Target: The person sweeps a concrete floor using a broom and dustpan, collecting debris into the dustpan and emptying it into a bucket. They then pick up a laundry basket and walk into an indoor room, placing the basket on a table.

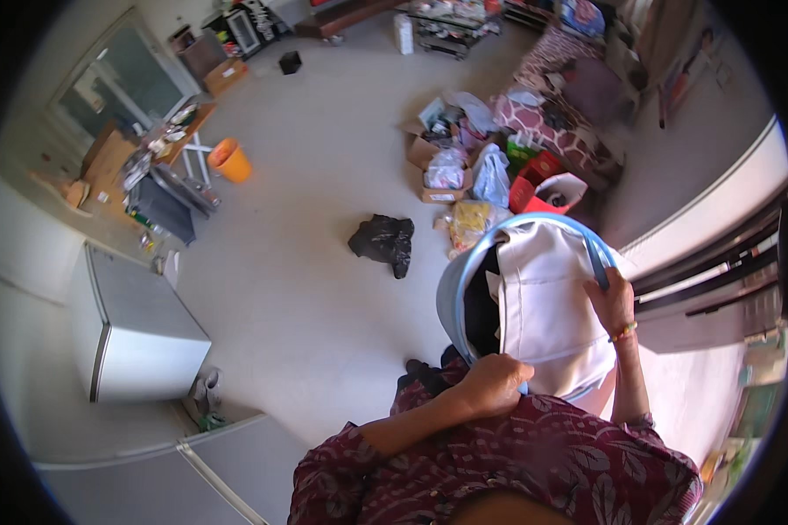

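I carry a light-blue bucket (450, 297) in front of my body, with its opening facing up. My left hand (496, 385) is closed on its near rim. My right hand (615, 308) grips the rim on the far right, where a blue strip like a handle runs under the fingers. A folded cream-white cloth or leather-like piece (547, 306) with seams fills most of the opening. Along the bucket's left side the inside looks dark, and what lies under the white piece is hidden.
A black plastic bag (383, 243) lies on the grey floor ahead. Cardboard boxes (447, 182) and bags stand beside a sofa (556, 118). An orange bin (229, 161) is by a cluttered table at left. White cabinets (144, 350) stand near left; a doorway (692, 385) opens on the right.
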### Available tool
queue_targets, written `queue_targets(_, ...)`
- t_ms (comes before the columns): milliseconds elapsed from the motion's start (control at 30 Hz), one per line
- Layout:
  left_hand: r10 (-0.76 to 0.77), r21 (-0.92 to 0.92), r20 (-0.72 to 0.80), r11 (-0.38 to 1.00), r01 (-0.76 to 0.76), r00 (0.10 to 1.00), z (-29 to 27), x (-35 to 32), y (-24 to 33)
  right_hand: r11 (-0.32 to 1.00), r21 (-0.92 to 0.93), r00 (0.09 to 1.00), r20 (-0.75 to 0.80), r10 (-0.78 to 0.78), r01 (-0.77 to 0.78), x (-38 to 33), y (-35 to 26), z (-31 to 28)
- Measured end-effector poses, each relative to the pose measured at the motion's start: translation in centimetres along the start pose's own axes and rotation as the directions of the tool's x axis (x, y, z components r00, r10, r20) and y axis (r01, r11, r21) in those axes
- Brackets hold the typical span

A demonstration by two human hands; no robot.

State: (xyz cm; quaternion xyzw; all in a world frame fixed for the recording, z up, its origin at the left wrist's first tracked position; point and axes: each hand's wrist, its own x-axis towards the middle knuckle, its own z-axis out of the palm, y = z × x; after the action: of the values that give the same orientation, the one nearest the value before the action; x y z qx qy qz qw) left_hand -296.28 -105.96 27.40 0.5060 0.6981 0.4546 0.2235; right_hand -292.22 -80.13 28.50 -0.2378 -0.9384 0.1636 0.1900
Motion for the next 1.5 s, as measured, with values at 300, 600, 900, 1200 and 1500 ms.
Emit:
queue_targets(300,-0.011,-0.041,0.028,0.999,0.012,1.000,-8.1,-2.3,-5.9,0.994,-0.041,0.994,0.012,0.107,-0.106,3.0,-8.1,4.6)
queue_targets(600,-0.043,-0.019,0.148,0.999,0.047,0.988,-21.8,-0.8,-13.5,0.990,-0.006,0.989,-0.040,0.143,-0.143,11.5,-17.2,11.3)
queue_targets(900,-0.163,-0.056,0.145,0.983,0.173,0.976,-36.5,0.6,-19.1,0.997,-0.036,0.997,0.040,0.063,-0.061,23.0,-28.0,18.9)
queue_targets(1200,-0.116,-0.083,0.228,0.987,0.138,0.967,-50.0,-0.1,-27.2,0.991,-0.070,0.993,0.020,0.114,-0.112,28.7,-38.8,25.4)
queue_targets(1500,0.098,-0.059,0.384,0.995,-0.082,0.918,-60.8,0.9,-32.5,0.915,-0.065,0.915,-0.090,0.392,-0.398,30.1,-47.5,28.2)
